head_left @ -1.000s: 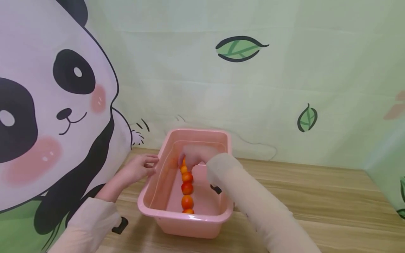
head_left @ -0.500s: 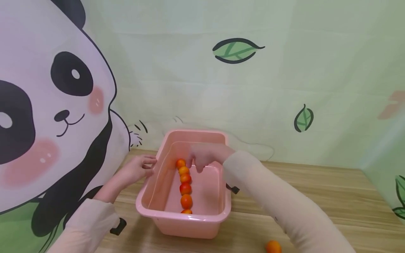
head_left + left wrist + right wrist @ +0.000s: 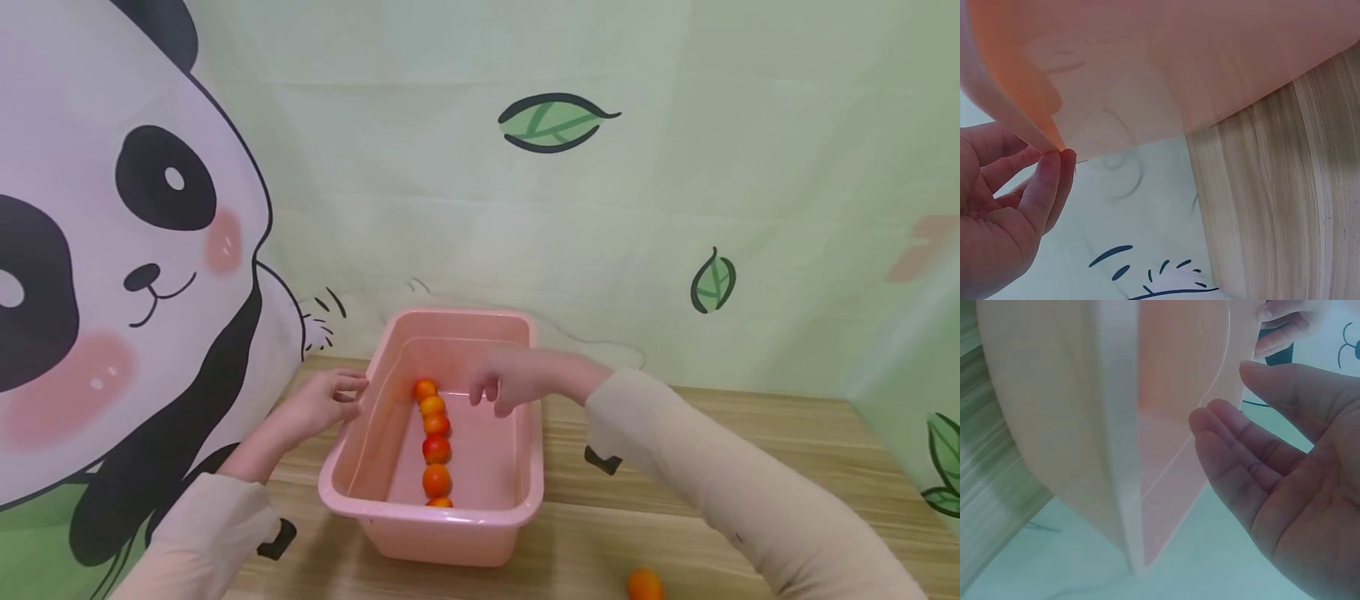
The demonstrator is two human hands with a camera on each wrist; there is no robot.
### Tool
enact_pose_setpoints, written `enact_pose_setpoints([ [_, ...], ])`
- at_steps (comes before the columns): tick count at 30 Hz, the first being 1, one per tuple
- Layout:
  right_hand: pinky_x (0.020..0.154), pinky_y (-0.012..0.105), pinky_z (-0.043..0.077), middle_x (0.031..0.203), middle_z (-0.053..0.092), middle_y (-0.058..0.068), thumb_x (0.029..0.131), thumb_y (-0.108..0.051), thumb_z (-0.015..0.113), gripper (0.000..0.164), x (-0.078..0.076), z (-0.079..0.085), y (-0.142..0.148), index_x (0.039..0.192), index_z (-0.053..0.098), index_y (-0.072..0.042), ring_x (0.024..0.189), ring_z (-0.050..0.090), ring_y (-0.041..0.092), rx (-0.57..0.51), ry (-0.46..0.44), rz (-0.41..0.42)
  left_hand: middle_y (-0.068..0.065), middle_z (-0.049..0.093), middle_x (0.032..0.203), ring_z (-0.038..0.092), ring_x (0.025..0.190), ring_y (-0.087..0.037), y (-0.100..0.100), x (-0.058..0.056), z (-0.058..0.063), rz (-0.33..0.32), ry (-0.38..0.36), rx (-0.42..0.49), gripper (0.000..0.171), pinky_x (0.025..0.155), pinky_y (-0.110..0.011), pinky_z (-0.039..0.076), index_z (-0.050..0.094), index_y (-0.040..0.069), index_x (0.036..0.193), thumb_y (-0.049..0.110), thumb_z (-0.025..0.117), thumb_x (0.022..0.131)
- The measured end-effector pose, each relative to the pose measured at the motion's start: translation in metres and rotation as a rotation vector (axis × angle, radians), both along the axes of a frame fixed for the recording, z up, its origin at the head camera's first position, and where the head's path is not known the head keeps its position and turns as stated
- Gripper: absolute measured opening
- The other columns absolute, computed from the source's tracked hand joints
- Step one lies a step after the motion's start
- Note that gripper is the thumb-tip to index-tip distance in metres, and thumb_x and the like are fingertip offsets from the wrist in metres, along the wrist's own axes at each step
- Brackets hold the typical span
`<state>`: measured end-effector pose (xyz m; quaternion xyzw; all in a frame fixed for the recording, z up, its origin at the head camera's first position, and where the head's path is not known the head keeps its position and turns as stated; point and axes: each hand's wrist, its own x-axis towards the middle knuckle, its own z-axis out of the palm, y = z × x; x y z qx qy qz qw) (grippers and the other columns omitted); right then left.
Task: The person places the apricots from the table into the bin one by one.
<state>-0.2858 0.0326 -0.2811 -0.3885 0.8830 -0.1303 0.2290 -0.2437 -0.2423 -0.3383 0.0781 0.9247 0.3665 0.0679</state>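
Observation:
A pink plastic tub point(image 3: 487, 517) stands on the wooden table. Along its floor, left of the middle, several small orange-red round fruits point(image 3: 436, 451) lie in a line from back to front; the front wall partly hides the nearest. My left hand point(image 3: 322, 402) pinches the tub's left rim between thumb and fingers, as the left wrist view shows close up. Over the tub's right side is my right hand point(image 3: 517, 382), its loosely bent fingers holding nothing. In the right wrist view, the palm of that hand point(image 3: 1297, 469) shows beside the tub's rim point(image 3: 1119, 425).
One more orange round fruit point(image 3: 646, 585) lies on the table point(image 3: 720, 467) at the front, right of the tub. Behind the table hangs a pale green cloth point(image 3: 435, 150) printed with leaves and a large panda point(image 3: 165, 250).
My right hand has let go of the rearmost fruit and moved up and right across the tub. The loose fruit on the table has come into view. My left hand stays at the rim.

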Motion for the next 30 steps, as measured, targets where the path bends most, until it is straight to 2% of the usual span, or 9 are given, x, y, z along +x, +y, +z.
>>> enact_pose_setpoints([
  [3, 0.073, 0.024, 0.049, 0.088, 0.058, -0.001, 0.077, -0.002, 0.063, 0.021, 0.002, 0.001, 0.01, 0.096, 0.065, -0.012, 0.084, 0.051, 0.016, -0.035, -0.023, -0.001, -0.026, 0.043, 0.129, 0.052, 0.107, -0.039, 0.0, 0.0, 0.0, -0.005, 0.002, -0.001, 0.041, 0.081, -0.041, 0.05, 0.046, -0.008, 0.123, 0.002, 0.051, 0.084],
  [9, 0.074, 0.026, 0.048, 0.091, 0.058, 0.0, 0.077, -0.003, 0.061, 0.025, 0.011, 0.004, 0.03, 0.099, 0.064, -0.015, 0.084, 0.053, 0.015, -0.021, -0.002, -0.002, -0.026, 0.044, 0.129, 0.053, 0.107, -0.039, 0.0, 0.0, 0.0, -0.004, 0.001, -0.011, 0.041, 0.081, -0.041, 0.051, 0.046, -0.008, 0.123, 0.002, 0.052, 0.084],
  [16, 0.069, 0.022, 0.048, 0.093, 0.06, 0.005, 0.075, -0.002, 0.059, 0.03, 0.027, 0.003, 0.055, 0.103, 0.063, -0.01, 0.079, 0.055, 0.013, -0.06, 0.051, 0.072, -0.025, 0.044, 0.129, 0.053, 0.107, -0.039, 0.001, 0.0, 0.0, 0.004, -0.017, -0.014, 0.041, 0.08, -0.041, 0.051, 0.046, -0.006, 0.125, 0.003, 0.051, 0.085],
  [23, 0.069, 0.021, 0.048, 0.096, 0.061, -0.007, 0.076, -0.006, 0.06, 0.032, 0.044, 0.0, 0.081, 0.106, 0.063, -0.016, 0.082, 0.054, 0.01, -0.07, -0.001, 0.034, -0.024, 0.044, 0.13, 0.053, 0.107, -0.039, 0.001, 0.0, 0.0, 0.001, -0.025, -0.013, 0.041, 0.08, -0.041, 0.051, 0.045, -0.005, 0.126, 0.004, 0.05, 0.086],
  [30, 0.071, 0.021, 0.047, 0.101, 0.059, -0.004, 0.072, -0.005, 0.062, 0.035, 0.055, -0.017, 0.101, 0.106, 0.062, -0.016, 0.082, 0.052, 0.008, -0.068, -0.048, 0.037, -0.025, 0.044, 0.129, 0.052, 0.108, -0.038, 0.0, 0.0, 0.0, 0.009, -0.033, -0.012, 0.042, 0.08, -0.04, 0.051, 0.044, -0.005, 0.126, 0.005, 0.051, 0.086],
])
